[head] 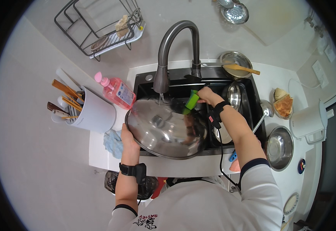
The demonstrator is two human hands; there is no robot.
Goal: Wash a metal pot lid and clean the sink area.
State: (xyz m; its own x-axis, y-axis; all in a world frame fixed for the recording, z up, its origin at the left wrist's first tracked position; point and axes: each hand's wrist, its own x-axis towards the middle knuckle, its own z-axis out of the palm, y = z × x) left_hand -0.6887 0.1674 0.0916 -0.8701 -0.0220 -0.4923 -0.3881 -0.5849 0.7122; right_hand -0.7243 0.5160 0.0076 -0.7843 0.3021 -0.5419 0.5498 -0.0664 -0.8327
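My left hand [130, 142] grips the near left rim of a large metal pan lid or wok [162, 132], tilted over the left basin of the black sink [171, 73]; which of the two it is, I cannot tell. Water runs onto its far edge from the grey gooseneck faucet [162, 55]. In my right hand [207, 95] is a green scrubbing brush or sponge [192, 99], blurred, at the vessel's upper right surface. A metal bowl [233, 95] and a white dish [224, 135] sit in the right basin, partly hidden by my forearm.
A pink soap bottle [119, 91], a white utensil holder [96, 112] and a blue cloth [113, 143] stand or lie on the left. Behind the sink is a steel bowl with a wooden utensil [243, 68]. On the right are a ladle [266, 108], plated bread [283, 105], a steel basin [280, 148] and a white kettle [307, 121].
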